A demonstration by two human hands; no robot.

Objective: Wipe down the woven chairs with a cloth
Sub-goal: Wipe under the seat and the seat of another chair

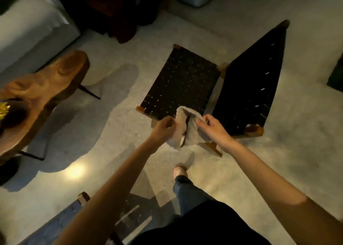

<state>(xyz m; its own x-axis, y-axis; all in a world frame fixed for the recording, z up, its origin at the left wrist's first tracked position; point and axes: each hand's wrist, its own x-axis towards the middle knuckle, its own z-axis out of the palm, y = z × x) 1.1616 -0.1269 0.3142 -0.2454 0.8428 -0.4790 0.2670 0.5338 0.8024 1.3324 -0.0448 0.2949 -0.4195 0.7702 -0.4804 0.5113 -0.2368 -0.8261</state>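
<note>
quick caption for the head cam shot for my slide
A person standing before a black woven chair holds a pale cloth between left hand and right hand.

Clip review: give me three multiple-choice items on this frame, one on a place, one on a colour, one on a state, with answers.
1. In the head view, where does the wooden table stand relative to the woven chair?
A) to its right B) to its left C) stacked on it
2. What colour is the chair's webbing?
A) white B) red C) black
3. What is the state of the cloth?
A) held up by both hands B) spread flat on the seat C) hanging from one hand only

Answers: 1 B, the table fills the left edge while the chair sits centre-right. 2 C, the straps are black on a brown wood frame. 3 A, the left hand and right hand each grip a side of it over the chair's near edge.
</note>
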